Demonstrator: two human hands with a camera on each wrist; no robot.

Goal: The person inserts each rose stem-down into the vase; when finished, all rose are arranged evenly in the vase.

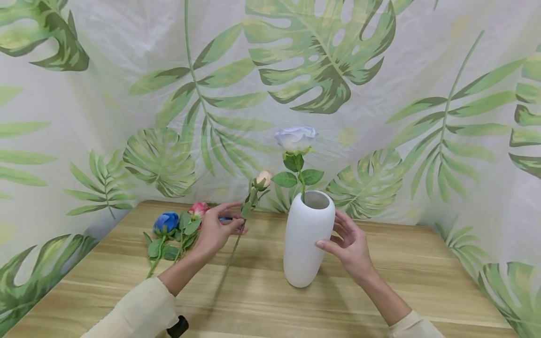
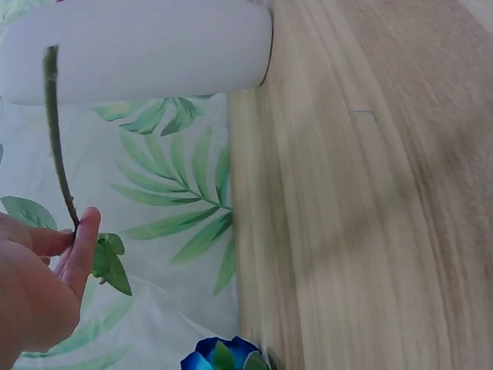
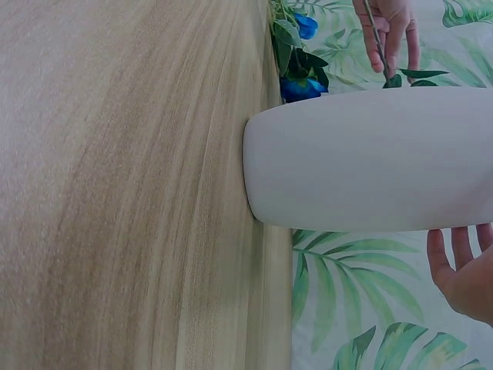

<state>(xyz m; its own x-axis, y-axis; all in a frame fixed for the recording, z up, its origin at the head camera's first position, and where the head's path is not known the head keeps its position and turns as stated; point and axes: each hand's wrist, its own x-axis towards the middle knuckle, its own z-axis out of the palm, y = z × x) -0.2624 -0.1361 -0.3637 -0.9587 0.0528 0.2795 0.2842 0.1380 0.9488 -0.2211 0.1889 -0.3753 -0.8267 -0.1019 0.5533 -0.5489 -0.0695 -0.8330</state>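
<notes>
A peach rose (image 1: 263,179) is in my left hand (image 1: 217,230), which pinches its long stem between thumb and fingers. In the left wrist view the stem's cut end (image 2: 51,62) points up, overlapping the vase (image 2: 139,54). The white vase (image 1: 306,244) stands upright on the table, with a pale blue-white rose (image 1: 297,139) in its mouth. My right hand (image 1: 352,244) holds the vase's right side, thumb in front and fingers behind. The right wrist view has the fingertips (image 3: 436,243) against the vase wall.
A blue rose (image 1: 166,223) and a pink rose (image 1: 198,209) lie on the wooden table (image 1: 253,291) at left, partly behind my left hand. More blue petals (image 1: 225,218) show past that hand. A leaf-print cloth (image 1: 220,103) hangs behind the table.
</notes>
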